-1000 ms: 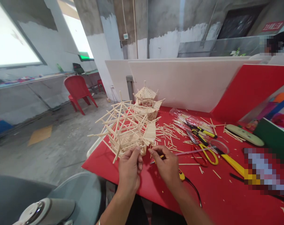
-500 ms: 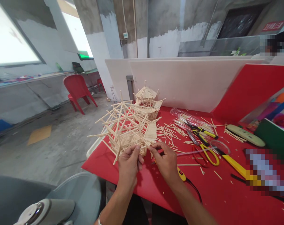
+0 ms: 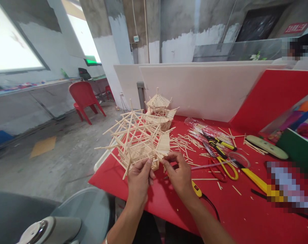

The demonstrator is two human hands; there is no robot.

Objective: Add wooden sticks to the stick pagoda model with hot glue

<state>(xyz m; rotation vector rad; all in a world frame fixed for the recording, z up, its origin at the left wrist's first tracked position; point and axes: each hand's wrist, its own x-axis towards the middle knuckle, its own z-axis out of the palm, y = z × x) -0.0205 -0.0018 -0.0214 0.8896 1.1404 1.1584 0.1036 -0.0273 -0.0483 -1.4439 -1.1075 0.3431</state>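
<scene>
An unfinished-looking pavilion model of thin wooden sticks [image 3: 136, 130], with an open roof frame, stands at the table's near left edge. At its front rim my left hand [image 3: 140, 173] is closed, thumb and forefinger pinched against the model's sticks. Just to the right, my right hand [image 3: 178, 171] pinches the end of a thin wooden stick [image 3: 160, 158] beside the model's slatted panel [image 3: 164, 143]. Whether that stick is loose or fixed to the model I cannot tell. Behind stands a second stick pavilion [image 3: 158, 103] with a slatted roof.
Loose sticks [image 3: 181, 144] lie scattered over the red tabletop [image 3: 166, 200]. To the right are yellow-handled scissors [image 3: 230, 169], pliers [image 3: 216, 147] and a yellow corded tool [image 3: 196, 189]. A white board [image 3: 194, 91] stands behind. A flask [image 3: 54, 227] rests on a grey stool [image 3: 93, 203] at lower left.
Almost nothing differs. My right hand's fingers have shifted very slightly, still pinched at the same spot; my left hand stays in place at the model.
</scene>
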